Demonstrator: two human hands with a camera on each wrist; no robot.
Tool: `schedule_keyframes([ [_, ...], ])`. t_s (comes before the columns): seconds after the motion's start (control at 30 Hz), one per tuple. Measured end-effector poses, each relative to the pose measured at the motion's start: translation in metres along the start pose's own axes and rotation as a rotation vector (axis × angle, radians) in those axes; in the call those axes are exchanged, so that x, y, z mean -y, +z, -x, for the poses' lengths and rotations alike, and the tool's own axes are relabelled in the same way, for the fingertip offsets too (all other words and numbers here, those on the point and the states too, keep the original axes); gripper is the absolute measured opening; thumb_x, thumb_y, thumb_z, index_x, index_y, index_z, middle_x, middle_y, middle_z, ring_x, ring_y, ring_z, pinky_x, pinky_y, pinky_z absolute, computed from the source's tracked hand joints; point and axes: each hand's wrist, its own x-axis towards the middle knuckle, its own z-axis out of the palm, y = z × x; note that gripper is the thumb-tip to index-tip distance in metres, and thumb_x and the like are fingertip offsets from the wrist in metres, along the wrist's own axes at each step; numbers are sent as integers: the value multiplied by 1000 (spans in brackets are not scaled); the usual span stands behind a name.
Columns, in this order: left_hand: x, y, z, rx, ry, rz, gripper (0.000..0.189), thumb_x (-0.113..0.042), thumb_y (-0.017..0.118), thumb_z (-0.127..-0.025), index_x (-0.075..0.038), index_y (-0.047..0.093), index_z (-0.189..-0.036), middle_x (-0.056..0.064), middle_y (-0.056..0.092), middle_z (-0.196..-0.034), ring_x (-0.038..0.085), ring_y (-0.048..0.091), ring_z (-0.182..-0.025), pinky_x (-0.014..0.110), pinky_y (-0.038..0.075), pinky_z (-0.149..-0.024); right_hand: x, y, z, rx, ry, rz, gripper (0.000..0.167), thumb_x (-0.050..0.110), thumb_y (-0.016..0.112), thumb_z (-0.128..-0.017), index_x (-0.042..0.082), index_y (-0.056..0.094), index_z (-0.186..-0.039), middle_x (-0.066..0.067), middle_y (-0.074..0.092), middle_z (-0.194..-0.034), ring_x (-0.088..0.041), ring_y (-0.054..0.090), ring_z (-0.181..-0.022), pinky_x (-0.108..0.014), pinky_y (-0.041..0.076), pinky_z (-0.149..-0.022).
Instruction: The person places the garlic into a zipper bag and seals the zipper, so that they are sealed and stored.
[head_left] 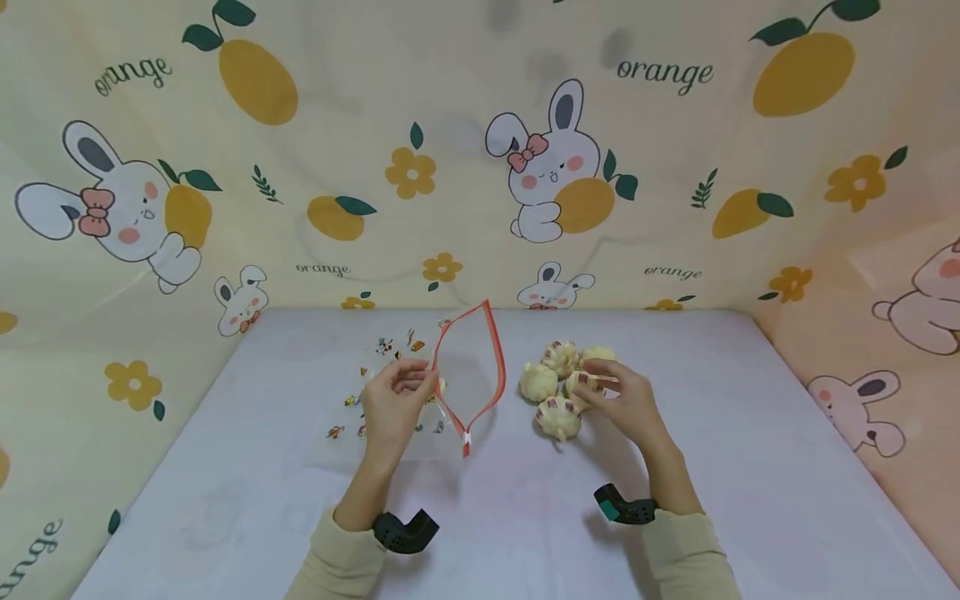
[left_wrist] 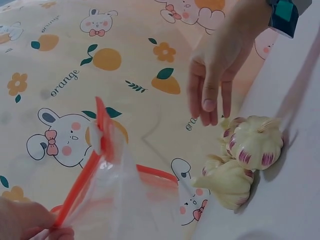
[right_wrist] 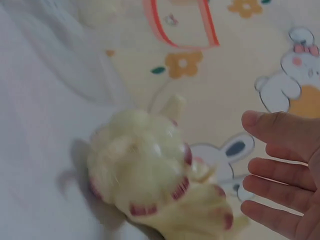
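The left grip [head_left: 396, 407] is pinching the bag [left_wrist: 120, 202] (slackening could collapse its mouth); garlic [head_left: 540, 382] is lying beside the loose, empty right grip [head_left: 628, 404].

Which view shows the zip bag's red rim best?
The head view: the red rim shows nearly whole, spread into a loop, its near side pinched by the left hand. The left wrist view shows it closer, but in separate stretches; the right wrist view catches only part, cut off by the top edge.
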Motion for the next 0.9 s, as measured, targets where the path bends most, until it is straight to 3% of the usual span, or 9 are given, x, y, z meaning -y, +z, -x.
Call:
schedule_keyframes([
  [0.2,4,-1,4,23,-13,6,18,-1,74,-81,5,69,-97,25,70,-92,-5,61,-66,8,52,-59,-18,-6,3,-36,34,48,40,7,74,-83,-8,61,-117,-27,66,-117,-41,63,-109,-49,55,-92],
  [0.47,7,0,4,23,-18,64,17,1,73,-80,6,69,-96,29,71,-89,-4,63,-66,9,53,-59,-29,-7,3,-29,81,58,42,5,74,-82,-9,59,-119,-29,64,-119,-42,60,-112,-51,54,-94],
  [0.63,7,0,2,25,-28,49,17,0,73,-81,5,69,-96,27,71,-90,-5,63,-66,9,53,-60,-35,-2,-1,-5,118,72,46,6,72,-84,-11,56,-123,-31,61,-121,-44,57,-116,-51,54,-95],
  [0.9,4,-1,-1,33,-22,45,18,0,73,-81,5,69,-97,27,71,-90,-4,63,-67,9,53,-60,-42,4,-3,15,163,12,45,5,71,-85,-11,55,-124,-32,59,-123,-44,57,-117,-48,54,-95],
])
